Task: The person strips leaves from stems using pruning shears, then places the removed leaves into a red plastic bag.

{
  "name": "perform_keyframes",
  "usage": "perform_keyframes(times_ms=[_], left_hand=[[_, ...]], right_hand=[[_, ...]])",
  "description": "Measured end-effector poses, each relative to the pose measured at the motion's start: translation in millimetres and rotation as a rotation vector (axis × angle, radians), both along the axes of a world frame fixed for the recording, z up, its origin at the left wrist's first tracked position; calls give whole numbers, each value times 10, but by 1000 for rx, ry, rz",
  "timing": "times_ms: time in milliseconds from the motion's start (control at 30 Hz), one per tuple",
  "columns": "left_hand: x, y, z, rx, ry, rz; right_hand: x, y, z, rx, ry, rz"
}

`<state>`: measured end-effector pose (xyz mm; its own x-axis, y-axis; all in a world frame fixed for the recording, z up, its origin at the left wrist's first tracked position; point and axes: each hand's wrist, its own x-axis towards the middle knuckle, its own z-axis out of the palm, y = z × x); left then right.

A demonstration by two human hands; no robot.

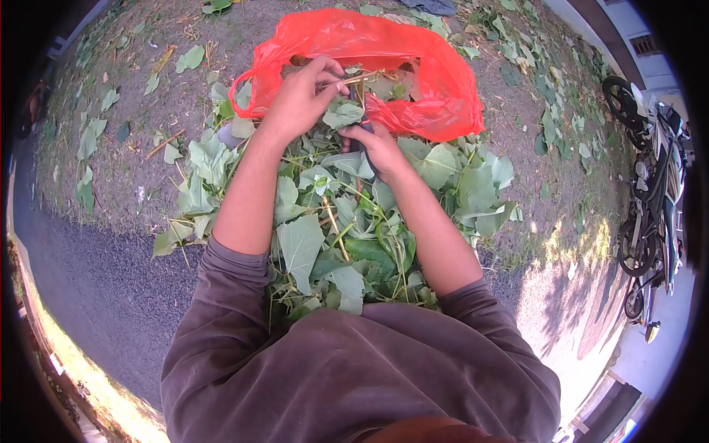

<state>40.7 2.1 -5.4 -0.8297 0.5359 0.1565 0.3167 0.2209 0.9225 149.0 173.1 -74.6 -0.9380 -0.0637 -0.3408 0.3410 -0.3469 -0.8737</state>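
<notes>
My left hand (306, 96) is closed round a thin leafy stem (358, 78) in front of the opening of a red plastic bag (450, 81). A green leaf (343, 114) hangs just below my left fingers. My right hand (373, 144) is wrapped round a dark tool with a narrow blade or handle, perhaps scissors or a knife; its tip points up toward the stem. Under both forearms lies a large heap of cut leafy stems (299, 247). Some plant pieces show inside the bag's mouth.
Scattered leaves (190, 58) lie on the bare soil (214, 44) around the bag. Dark asphalt (118, 273) borders the soil nearer my body. Parked motorcycles (646, 177) stand at the far right. A dark cloth-like item (430, 7) lies beyond the bag.
</notes>
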Motion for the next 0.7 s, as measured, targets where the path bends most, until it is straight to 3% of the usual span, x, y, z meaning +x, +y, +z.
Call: perform_keyframes(times_ms=[367,467,700], left_hand=[[56,-8,90,-198,14,-68],[52,13,62,-226,53,-49],[62,2,39,-282,127,39]], right_hand=[[26,-13,-36,19,-9,-63],[-3,0,-140,139,0,-52],[-28,-8,-156,145,-23,-73]])
